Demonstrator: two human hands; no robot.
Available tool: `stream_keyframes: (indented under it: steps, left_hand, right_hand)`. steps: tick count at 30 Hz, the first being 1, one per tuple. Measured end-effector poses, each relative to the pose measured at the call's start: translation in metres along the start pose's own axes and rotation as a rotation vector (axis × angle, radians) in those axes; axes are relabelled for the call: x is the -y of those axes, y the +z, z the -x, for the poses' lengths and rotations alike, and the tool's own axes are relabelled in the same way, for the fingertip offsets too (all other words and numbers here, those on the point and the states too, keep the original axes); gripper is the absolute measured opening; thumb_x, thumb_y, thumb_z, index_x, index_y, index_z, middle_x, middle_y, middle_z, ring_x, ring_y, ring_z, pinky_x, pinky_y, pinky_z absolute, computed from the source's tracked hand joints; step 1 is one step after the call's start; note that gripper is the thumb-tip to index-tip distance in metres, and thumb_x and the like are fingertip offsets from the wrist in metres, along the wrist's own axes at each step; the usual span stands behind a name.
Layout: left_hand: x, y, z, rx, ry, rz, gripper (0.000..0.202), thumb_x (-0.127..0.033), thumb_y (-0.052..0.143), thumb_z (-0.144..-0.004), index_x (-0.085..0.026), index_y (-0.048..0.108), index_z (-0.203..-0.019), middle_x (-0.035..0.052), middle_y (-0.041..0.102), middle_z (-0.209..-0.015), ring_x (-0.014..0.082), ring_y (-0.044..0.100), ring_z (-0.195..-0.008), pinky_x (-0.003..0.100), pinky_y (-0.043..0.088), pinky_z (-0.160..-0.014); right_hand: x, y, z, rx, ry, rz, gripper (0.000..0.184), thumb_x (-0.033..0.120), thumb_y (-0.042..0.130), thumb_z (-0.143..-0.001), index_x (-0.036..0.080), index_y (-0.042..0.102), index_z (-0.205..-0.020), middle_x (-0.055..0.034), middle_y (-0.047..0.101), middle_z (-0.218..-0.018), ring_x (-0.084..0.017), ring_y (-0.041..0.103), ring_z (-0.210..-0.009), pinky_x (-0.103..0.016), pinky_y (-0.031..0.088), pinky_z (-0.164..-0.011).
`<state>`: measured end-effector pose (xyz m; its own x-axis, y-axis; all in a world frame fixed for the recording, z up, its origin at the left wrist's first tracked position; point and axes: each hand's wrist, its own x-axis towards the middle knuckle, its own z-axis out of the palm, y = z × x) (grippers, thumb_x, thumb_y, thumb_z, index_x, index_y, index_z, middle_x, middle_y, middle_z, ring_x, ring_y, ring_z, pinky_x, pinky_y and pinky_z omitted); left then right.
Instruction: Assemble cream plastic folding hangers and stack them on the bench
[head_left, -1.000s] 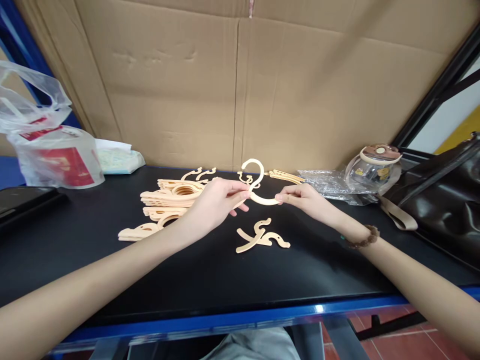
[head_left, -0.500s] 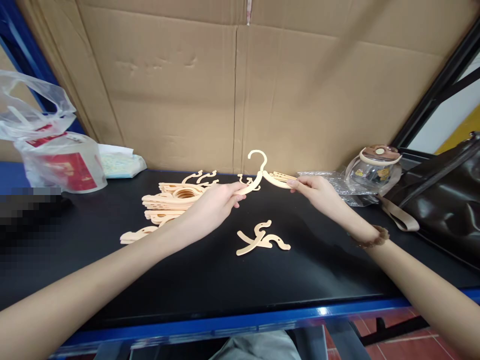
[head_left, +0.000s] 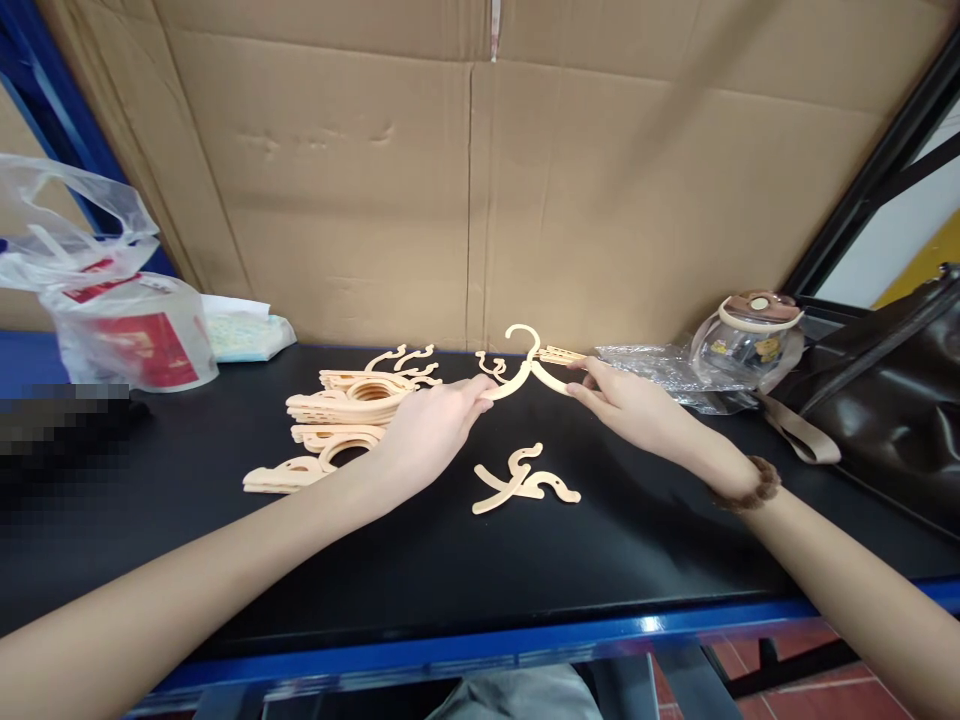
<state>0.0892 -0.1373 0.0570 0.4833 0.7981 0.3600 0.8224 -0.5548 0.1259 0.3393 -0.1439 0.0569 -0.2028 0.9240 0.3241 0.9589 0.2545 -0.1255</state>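
Note:
A cream clothes hanger [head_left: 534,362] with its hook upward is held between my two hands, above the black tabletop. My left hand [head_left: 439,415] is closed on the end of its left arm. At the end of the right arm, my right hand [head_left: 626,400] pinches it between thumb and fingers. Below the hanger lie loose hanger pieces [head_left: 517,483], crossing one another. Left of them is a stack of hanger parts [head_left: 341,405], partly hidden behind my left hand. Small hook pieces [head_left: 405,358] lie behind the stack, and more hooks [head_left: 491,365] lie behind the held hanger.
A plastic bag with a red-and-white tub [head_left: 142,330] and a tissue pack [head_left: 247,332] stand at the back left. Clear plastic wrap [head_left: 652,368], a lidded jar [head_left: 754,335] and a dark bag [head_left: 892,400] are on the right. Cardboard [head_left: 360,180] lines the back.
Both hands and the hanger have come slightly lower, and the hanger has shifted a little to the right. Both hands still hold it; the loose pieces lie as before.

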Motion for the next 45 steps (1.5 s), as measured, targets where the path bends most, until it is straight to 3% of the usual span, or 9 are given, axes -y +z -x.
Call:
stream_keyframes:
  steps: [6,11,14,18,21,25,31,37,45]
  left_hand:
    - [-0.005,0.004,0.001,-0.042,0.013,-0.089,0.022,-0.032,0.037,-0.098,-0.024,0.054,-0.11,-0.0014,0.069,-0.077,0.0184,0.065,-0.063,0.025,0.034,-0.051]
    - [-0.014,0.009,0.002,-0.057,0.11,-0.034,0.022,-0.035,0.036,-0.099,-0.024,0.051,-0.11,-0.0008,0.07,-0.093,0.0193,0.067,-0.076,0.026,0.039,-0.055]
    - [-0.018,0.012,0.004,-0.057,0.161,0.039,0.021,-0.033,0.034,-0.1,-0.024,0.047,-0.113,-0.0001,0.069,-0.102,0.0193,0.067,-0.081,0.026,0.043,-0.06]
    - [-0.019,0.017,0.005,0.016,0.114,0.16,0.022,-0.037,0.033,-0.099,-0.022,0.048,-0.105,0.001,0.069,-0.095,0.02,0.066,-0.08,0.029,0.046,-0.064]
    - [-0.013,0.022,0.006,-0.022,0.045,0.262,0.03,-0.041,0.04,-0.096,-0.022,0.041,-0.119,0.0044,0.065,-0.107,0.0209,0.064,-0.09,0.03,0.048,-0.07]
    - [-0.007,0.025,0.007,-0.076,-0.023,0.283,0.041,-0.045,0.046,-0.092,-0.02,0.038,-0.123,0.0067,0.058,-0.112,0.0219,0.059,-0.099,0.034,0.046,-0.078]
    - [-0.02,0.014,0.012,0.255,-0.013,0.342,0.043,-0.062,0.057,-0.077,-0.024,0.053,-0.097,-0.0013,0.062,-0.085,0.0205,0.059,-0.078,0.029,0.04,-0.062]
    - [-0.019,0.016,0.013,0.404,0.016,0.497,0.034,-0.046,0.06,-0.08,-0.026,0.052,-0.106,-0.0063,0.066,-0.078,0.0155,0.058,-0.071,0.025,0.038,-0.06]
    - [-0.002,0.002,0.002,0.346,0.012,0.461,0.022,-0.032,0.047,-0.084,-0.022,0.065,-0.092,-0.0007,0.066,-0.079,0.0154,0.059,-0.07,0.025,0.042,-0.061]
  right_hand:
    - [0.013,0.001,0.005,-0.282,0.05,0.26,0.04,0.041,0.04,-0.095,0.012,0.049,-0.121,-0.0161,0.063,-0.108,-0.03,0.063,-0.09,-0.042,0.047,-0.077]
    - [0.031,0.003,0.009,-0.477,-0.352,0.376,0.04,0.037,0.046,-0.094,0.01,0.052,-0.124,-0.0171,0.057,-0.124,-0.032,0.051,-0.114,-0.056,0.023,-0.109]
    - [0.038,0.009,0.01,-0.387,-0.588,0.278,0.037,0.031,0.043,-0.096,0.012,0.051,-0.126,-0.0134,0.061,-0.119,-0.027,0.052,-0.114,-0.054,0.024,-0.11]
    - [0.034,0.014,0.007,-0.227,-0.651,0.123,0.03,0.025,0.037,-0.098,0.013,0.058,-0.116,-0.0075,0.065,-0.093,-0.02,0.058,-0.087,-0.042,0.045,-0.092]
    - [0.022,0.013,0.002,-0.168,-0.619,0.105,0.03,0.024,0.038,-0.098,0.013,0.061,-0.113,-0.0077,0.062,-0.088,-0.021,0.056,-0.083,-0.038,0.048,-0.078]
    - [0.002,0.012,-0.008,-0.142,-0.497,0.074,0.03,0.027,0.04,-0.097,0.014,0.063,-0.113,-0.0099,0.063,-0.091,-0.024,0.057,-0.089,-0.04,0.048,-0.08]
    - [-0.014,0.014,-0.014,-0.084,-0.427,-0.047,0.031,0.029,0.042,-0.097,0.018,0.061,-0.119,-0.0094,0.066,-0.101,-0.024,0.059,-0.096,-0.04,0.047,-0.085]
    - [-0.011,0.015,-0.012,-0.039,-0.411,-0.111,0.031,0.035,0.043,-0.096,0.024,0.063,-0.118,-0.0069,0.066,-0.096,-0.022,0.059,-0.091,-0.038,0.046,-0.082]
    - [-0.011,0.016,-0.015,0.001,-0.412,-0.071,0.03,0.035,0.042,-0.097,0.022,0.068,-0.105,-0.0056,0.064,-0.089,-0.02,0.056,-0.087,-0.036,0.041,-0.08]
